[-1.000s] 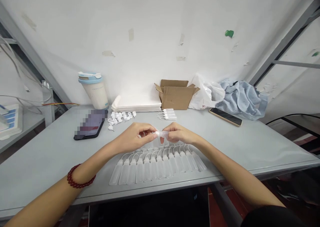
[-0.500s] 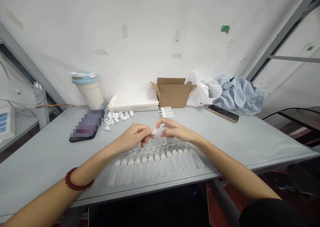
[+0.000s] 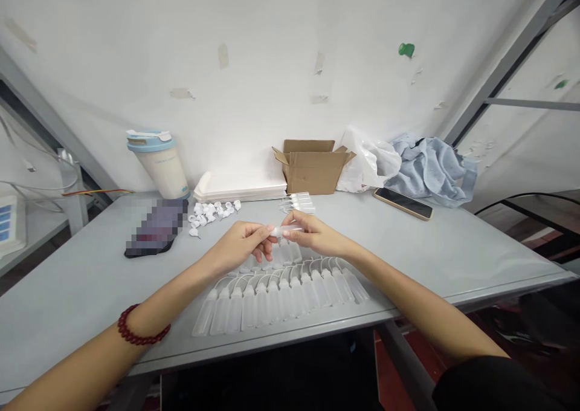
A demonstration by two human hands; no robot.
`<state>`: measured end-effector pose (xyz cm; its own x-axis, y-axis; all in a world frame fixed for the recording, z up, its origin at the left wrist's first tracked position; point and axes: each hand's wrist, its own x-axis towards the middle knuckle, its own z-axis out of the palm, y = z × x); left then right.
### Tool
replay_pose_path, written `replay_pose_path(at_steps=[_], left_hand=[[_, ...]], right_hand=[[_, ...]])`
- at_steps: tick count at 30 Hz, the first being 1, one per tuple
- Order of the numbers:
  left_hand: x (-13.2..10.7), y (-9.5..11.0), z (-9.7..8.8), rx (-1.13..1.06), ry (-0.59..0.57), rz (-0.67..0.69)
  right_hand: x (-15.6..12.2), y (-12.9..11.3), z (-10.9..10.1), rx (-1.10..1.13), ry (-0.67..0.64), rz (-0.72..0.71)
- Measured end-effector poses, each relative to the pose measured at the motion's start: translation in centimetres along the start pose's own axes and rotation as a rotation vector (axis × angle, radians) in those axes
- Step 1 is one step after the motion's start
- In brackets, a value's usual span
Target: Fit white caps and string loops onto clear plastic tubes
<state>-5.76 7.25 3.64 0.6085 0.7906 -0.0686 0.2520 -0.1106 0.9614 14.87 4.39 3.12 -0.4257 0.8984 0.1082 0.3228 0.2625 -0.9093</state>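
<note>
A slim, translucent bottle (image 3: 280, 231) with a white cap (image 3: 274, 233) is held sideways over the tabletop (image 3: 453, 254), beyond the bottle row (image 3: 272, 305) along its front edge. The left hand (image 3: 247, 240) has fingers pinching the cap end, the right hand (image 3: 315, 234) the body (partly hidden by them). The cup (image 3: 163, 168) near the back edge bears lettering too small to read.

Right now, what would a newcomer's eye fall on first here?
A row of pale bottles along the near edge of the table probably catches the eye first. Beyond it, the left hand and right hand hold another bottle between them. A blue-lidded cup stands at the back left.
</note>
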Motion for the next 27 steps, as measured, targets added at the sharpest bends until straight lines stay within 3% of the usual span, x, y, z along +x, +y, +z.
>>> replay_pose_path(at_steps=[5, 12, 17, 23, 27], left_hand=[[-0.5, 0.5, 0.2, 0.15, 0.012, 0.088], [-0.9, 0.4, 0.9, 0.325, 0.194, 0.3], [-1.1, 1.3, 0.6, 0.188, 0.144, 0.244], [-0.5, 1.0, 0.0, -0.071, 0.045, -0.014], [-0.7, 1.2, 0.0, 0.012, 0.06, 0.05]], right_hand=[[0.3, 0.8, 0.4, 0.069, 0.019, 0.017], [0.6, 1.2, 0.6, 0.276, -0.019, 0.041], [0.5, 0.6, 0.8, 0.352, -0.021, -0.01], [0.2, 0.1, 1.1, 0.243, 0.075, -0.041], [0.0, 0.0, 1.1, 0.112, 0.107, -0.047]])
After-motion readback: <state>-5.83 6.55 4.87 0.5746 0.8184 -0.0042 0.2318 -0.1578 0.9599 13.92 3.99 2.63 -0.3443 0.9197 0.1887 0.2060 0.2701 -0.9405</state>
